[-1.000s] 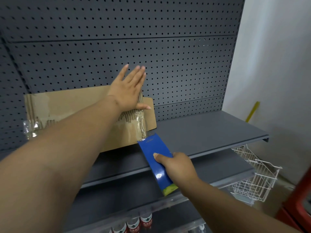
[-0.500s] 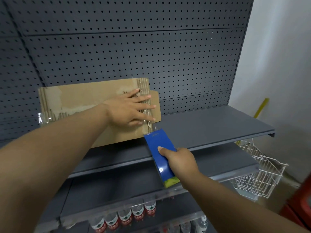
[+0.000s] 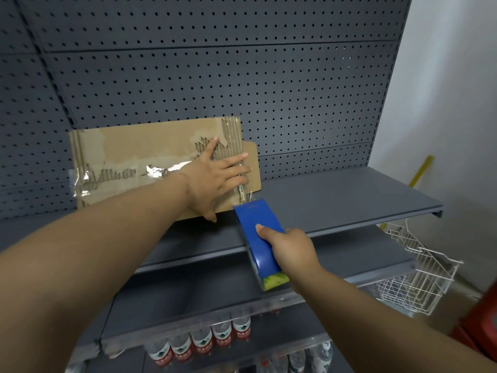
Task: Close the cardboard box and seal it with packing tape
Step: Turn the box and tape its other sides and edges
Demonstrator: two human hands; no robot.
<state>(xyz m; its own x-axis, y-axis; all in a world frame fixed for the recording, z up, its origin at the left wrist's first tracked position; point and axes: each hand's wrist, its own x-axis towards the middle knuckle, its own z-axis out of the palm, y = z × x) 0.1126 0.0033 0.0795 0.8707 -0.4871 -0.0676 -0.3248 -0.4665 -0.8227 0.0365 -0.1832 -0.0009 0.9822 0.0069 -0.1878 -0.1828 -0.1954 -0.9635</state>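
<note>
A worn brown cardboard box (image 3: 139, 157) stands on the upper grey shelf (image 3: 336, 200), against the pegboard. Clear tape runs along its front and down its right end. My left hand (image 3: 215, 179) presses flat on the right end of the box, fingers spread and straight. My right hand (image 3: 293, 249) grips a blue tape dispenser (image 3: 255, 232) just below and right of the box. A strip of clear tape (image 3: 242, 192) stretches from the dispenser's tip up to the box.
A grey pegboard (image 3: 242, 90) backs the shelves. A lower shelf (image 3: 188, 297) juts out toward me, with water bottles (image 3: 201, 340) beneath it. A white wire basket (image 3: 414, 281) hangs at the right. A yellow stick (image 3: 422, 170) leans on the white wall.
My left hand came down from the pegboard onto the box's right end and now presses lower on it. The dispenser stayed just below the box's right corner, held by my right hand.
</note>
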